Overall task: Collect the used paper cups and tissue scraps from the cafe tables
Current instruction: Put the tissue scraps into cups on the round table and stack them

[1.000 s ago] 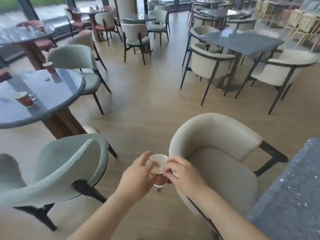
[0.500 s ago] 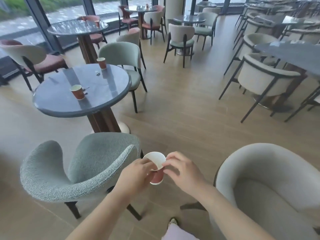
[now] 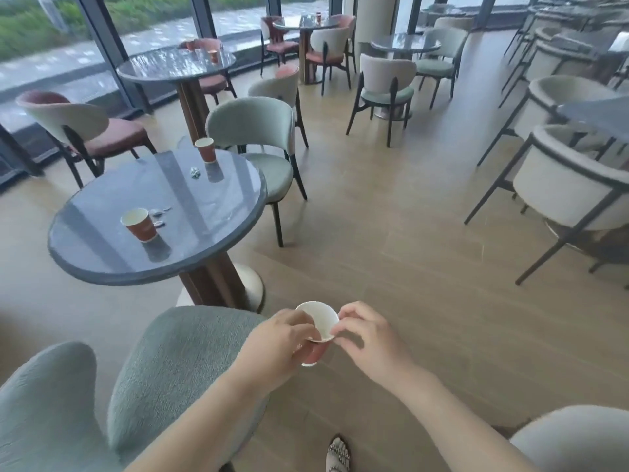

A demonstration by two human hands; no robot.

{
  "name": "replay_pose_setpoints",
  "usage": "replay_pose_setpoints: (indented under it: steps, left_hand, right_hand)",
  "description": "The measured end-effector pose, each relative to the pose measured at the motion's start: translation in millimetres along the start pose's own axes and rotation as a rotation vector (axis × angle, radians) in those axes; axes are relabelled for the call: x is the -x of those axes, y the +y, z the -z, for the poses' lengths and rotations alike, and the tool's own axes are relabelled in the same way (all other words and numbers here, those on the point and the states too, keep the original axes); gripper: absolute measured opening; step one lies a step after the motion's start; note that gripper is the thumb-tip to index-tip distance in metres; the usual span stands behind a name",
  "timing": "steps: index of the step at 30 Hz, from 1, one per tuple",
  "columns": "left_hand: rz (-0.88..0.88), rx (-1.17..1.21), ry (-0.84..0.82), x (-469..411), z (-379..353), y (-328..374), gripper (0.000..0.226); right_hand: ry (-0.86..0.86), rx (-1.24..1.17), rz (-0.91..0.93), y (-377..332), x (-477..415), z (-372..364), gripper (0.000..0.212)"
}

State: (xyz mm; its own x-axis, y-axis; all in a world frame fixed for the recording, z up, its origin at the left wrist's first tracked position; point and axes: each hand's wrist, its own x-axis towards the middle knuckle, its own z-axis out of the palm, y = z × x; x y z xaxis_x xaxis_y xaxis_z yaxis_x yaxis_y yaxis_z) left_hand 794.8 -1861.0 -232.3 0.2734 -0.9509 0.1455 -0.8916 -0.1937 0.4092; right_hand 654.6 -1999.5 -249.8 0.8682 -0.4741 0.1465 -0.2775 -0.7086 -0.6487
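Closest to me, over the wooden floor (image 3: 408,267) just right of a grey-green chair back (image 3: 163,369), I have the left hand (image 3: 279,345) with its fingers curled round the red wall of a paper cup (image 3: 320,323), while the right hand (image 3: 371,342) pinches the white rim between thumb and forefinger; the cup tilts, its white inside showing. Beyond the chair stands a round dark table (image 3: 211,216). Near its front-left edge a second red cup (image 3: 139,223) stands upright, with small tissue scraps (image 3: 160,212) just beside it on the right. At the far edge a third cup (image 3: 205,149) stands upright, another scrap (image 3: 194,172) near it toward the centre. Farther off, by the window (image 3: 153,22), a second round table (image 3: 160,68) carries more cups (image 3: 213,56).
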Motion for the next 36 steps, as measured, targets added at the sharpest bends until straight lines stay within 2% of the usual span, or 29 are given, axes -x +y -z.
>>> replay_pose_setpoints:
  steps: [8,20,28,36]
  left_hand:
    - [0.056,-0.003,0.073,-103.7,-5.6,-24.1,0.010]
    - [0.235,0.062,0.079,-182.0,-8.9,-89.1,0.022]
    - [0.360,0.042,0.135,-261.9,9.3,-170.3,0.025]
    - [0.486,0.136,0.213,-337.4,51.3,-276.6,0.026]
  right_hand:
    - [0.005,0.018,0.020,54.8,-87.9,32.2,0.003]
    - [-0.066,0.087,0.071,99.6,-204.2,41.2,0.004]
    - [-0.138,0.077,0.167,113.1,-338.1,20.3,0.005]
    - [-0.193,0.065,0.279,98.7,-495.2,-5.8,0.007]
